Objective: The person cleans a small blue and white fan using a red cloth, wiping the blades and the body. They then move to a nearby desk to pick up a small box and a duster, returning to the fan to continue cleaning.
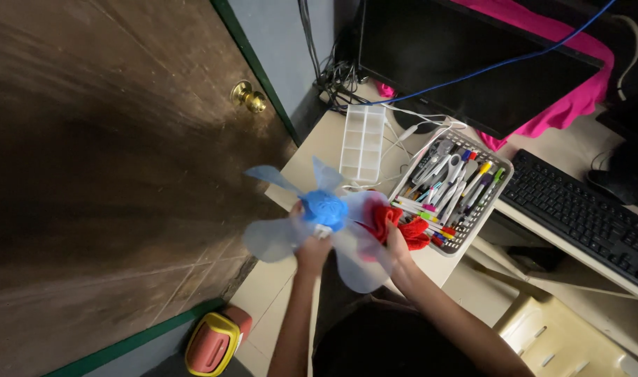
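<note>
Gripping the light, thin plastic fan blade (pixel 312 227) above the bench (pixel 312 150) edge, your left hand (pixel 312 251) clasps its stiff hub while your right hand (pixel 397 244) presses a soft red cloth (pixel 396 222) on one flexible, breakable vane.

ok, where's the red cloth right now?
In the head view the red cloth is in the right hand, pressed against a translucent blade of the blue fan propeller, just left of the basket of pens.
</note>
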